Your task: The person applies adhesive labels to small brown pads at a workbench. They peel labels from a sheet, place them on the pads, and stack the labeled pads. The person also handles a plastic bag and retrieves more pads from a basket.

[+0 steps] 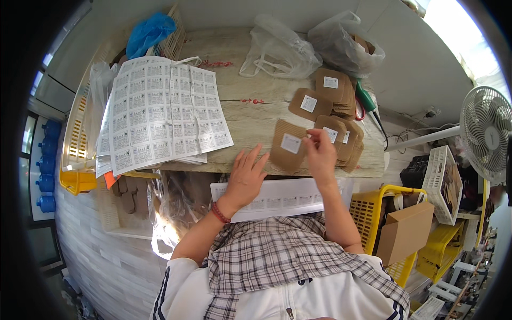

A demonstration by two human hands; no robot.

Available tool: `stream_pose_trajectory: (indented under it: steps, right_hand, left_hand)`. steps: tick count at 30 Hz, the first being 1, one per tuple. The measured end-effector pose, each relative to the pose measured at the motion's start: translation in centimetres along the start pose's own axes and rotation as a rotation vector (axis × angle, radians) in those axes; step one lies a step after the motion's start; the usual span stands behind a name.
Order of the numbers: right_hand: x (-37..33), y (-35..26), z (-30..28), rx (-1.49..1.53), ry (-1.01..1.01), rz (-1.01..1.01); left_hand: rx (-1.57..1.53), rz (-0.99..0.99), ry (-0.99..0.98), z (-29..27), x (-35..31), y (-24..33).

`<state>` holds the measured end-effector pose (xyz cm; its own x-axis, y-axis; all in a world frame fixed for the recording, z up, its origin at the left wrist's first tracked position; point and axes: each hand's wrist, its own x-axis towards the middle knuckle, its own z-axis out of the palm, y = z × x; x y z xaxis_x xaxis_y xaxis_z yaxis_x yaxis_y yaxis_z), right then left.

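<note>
A brown rounded-corner piece, like cardboard, with a white label (286, 157) on its face lies near the table's front edge between my hands. My right hand (322, 154) pinches with thumb and forefinger at that piece's right edge. My left hand (246, 176) is beside its lower left, fingers spread and nothing in them. A sheet of printed labels (261, 201) rests across my lap, partly under my forearms. More labelled brown pieces (309, 104) lie singly and in stacks (332, 85) to the right of my right hand.
Large label sheets (160, 112) cover the table's left. Clear plastic bags (280, 45) and a green-handled tool (365, 97) are at the back right. A yellow basket (368, 213) stands right of my lap, and a white fan (485, 133) farther right.
</note>
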<state>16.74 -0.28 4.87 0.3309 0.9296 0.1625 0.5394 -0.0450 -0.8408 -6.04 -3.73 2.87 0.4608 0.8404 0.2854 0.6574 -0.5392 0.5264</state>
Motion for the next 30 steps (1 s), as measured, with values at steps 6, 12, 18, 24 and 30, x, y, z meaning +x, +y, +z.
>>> stream_pose_trajectory:
  steps: [6,12,18,24,30]
  right_hand:
    - [5.4,3.8,-8.2,-0.462,0.138,0.149]
    - [3.9,4.4,-6.4,-0.759,0.081,0.343]
    - [3.7,7.2,-6.8,-0.294,0.194,0.239]
    - [3.1,6.2,-8.4,0.321,0.197,0.068]
    - [12.7,1.7,-8.7,0.334,-0.04,-0.205]
  left_hand:
    - [-0.032,-0.009,-0.036,-1.1,-1.2,0.2]
    - [-0.027,-0.079,0.026,-3.2,-3.0,1.0]
    - [-0.043,-0.127,0.12,-5.3,-4.9,0.7]
    - [-0.041,-0.172,0.24,-7.2,-6.7,-0.1]
    - [-0.059,-0.226,0.307,-8.2,-6.4,-0.7]
